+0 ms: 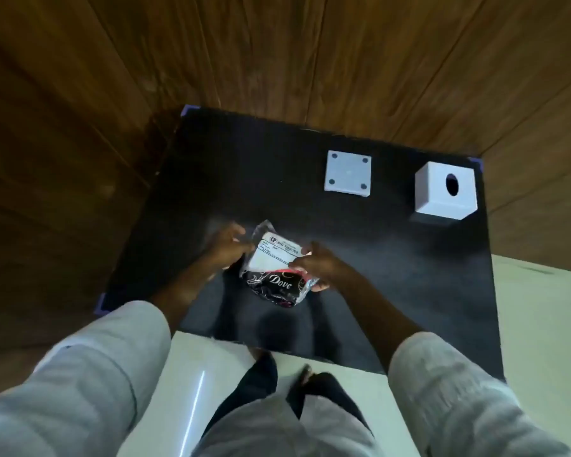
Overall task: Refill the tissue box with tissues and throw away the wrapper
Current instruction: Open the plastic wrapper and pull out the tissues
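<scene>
A wrapped tissue pack (276,268) in clear plastic with a white label and a black "Dove" print is held just above the black table (393,275). My left hand (226,247) grips its left edge and my right hand (317,267) grips its right side. The white tissue box cover (445,192), a cube with a round hole on top, stands at the far right of the table. Its white square base plate (347,173), with dark dots at the corners, lies apart to the left of the cover.
Wood-panelled walls (277,54) close in behind and to the left of the table. A pale tiled floor (541,324) shows at the right and below, where my legs and feet (277,384) stand at the table's near edge.
</scene>
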